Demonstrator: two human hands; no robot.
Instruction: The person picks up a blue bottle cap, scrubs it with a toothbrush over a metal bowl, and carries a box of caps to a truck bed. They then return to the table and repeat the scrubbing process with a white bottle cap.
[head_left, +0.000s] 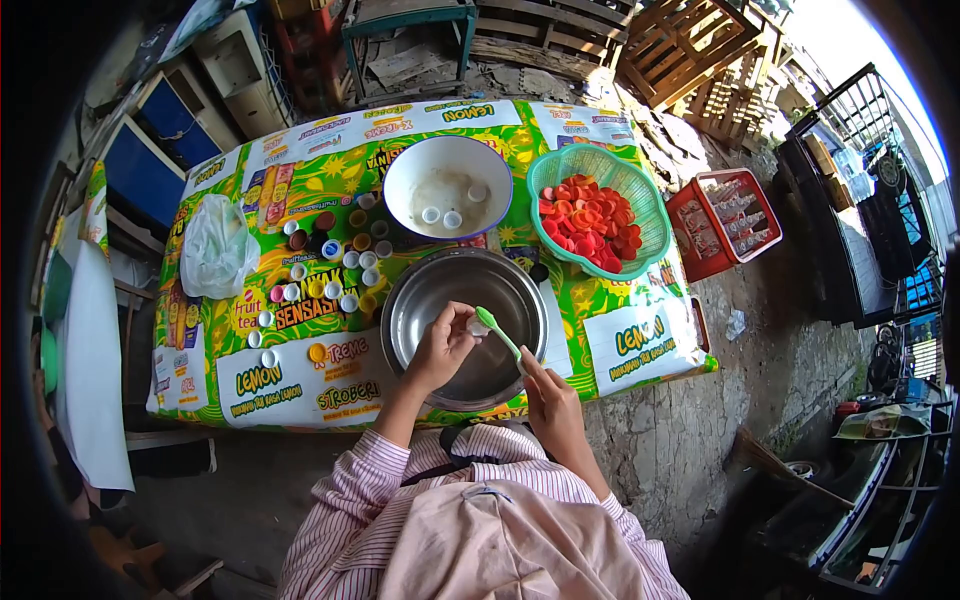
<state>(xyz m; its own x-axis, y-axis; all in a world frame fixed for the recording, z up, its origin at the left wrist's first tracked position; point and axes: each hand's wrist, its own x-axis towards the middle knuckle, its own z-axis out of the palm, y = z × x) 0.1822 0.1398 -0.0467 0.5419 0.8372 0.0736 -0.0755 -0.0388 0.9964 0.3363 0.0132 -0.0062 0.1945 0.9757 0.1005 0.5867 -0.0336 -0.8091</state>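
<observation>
Over the steel basin [400, 310], my left hand [446, 350] pinches a small whitish cap [477, 327]. My right hand [550, 396] grips the handle of a green toothbrush [505, 337], whose head is at the cap. Beyond the basin stands a white bowl [425, 165] with a few white caps in cloudy water. To its right, a green basket [655, 215] holds many red caps [588, 220]. Loose white, yellow and brown caps [349, 303] lie on the tablecloth left of the basin.
A knotted plastic bag [217, 248] sits at the left of the printed tablecloth [440, 118]. A red crate [694, 233] with packed items stands right of the table. Wooden pallets [685, 50] are behind, and a broom [800, 468] is at the right.
</observation>
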